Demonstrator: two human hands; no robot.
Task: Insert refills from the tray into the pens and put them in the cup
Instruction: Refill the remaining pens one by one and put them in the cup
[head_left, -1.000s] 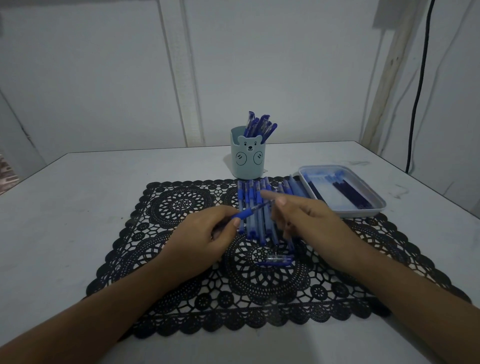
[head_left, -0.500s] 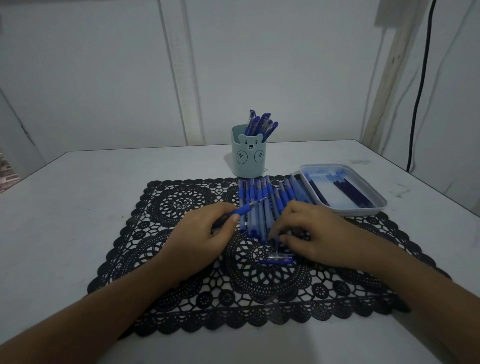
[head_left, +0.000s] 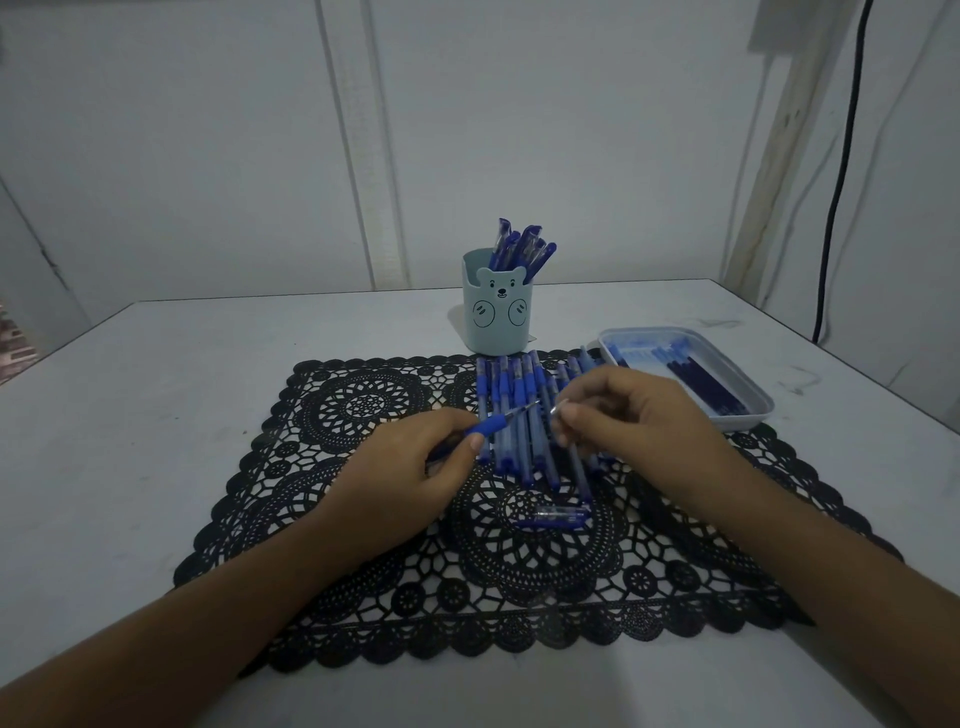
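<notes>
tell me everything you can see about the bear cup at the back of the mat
The pale blue-green, plastic-looking cylindrical cup stands upright on the white table, just beyond the far edge of the black lace mat. A bear face with small ears rises above its front rim, with two round paws drawn below. A bunch of blue pens stands inside, leaning right, tops well above the rim. Only the table and pens visibly touch it.

Matt openwork lace-like black mat (head_left: 374, 525), smooth pale plastic cup (head_left: 497, 322), glossy translucent blue plastic pens (head_left: 511, 395), smooth plastic tray (head_left: 748, 415).
</notes>
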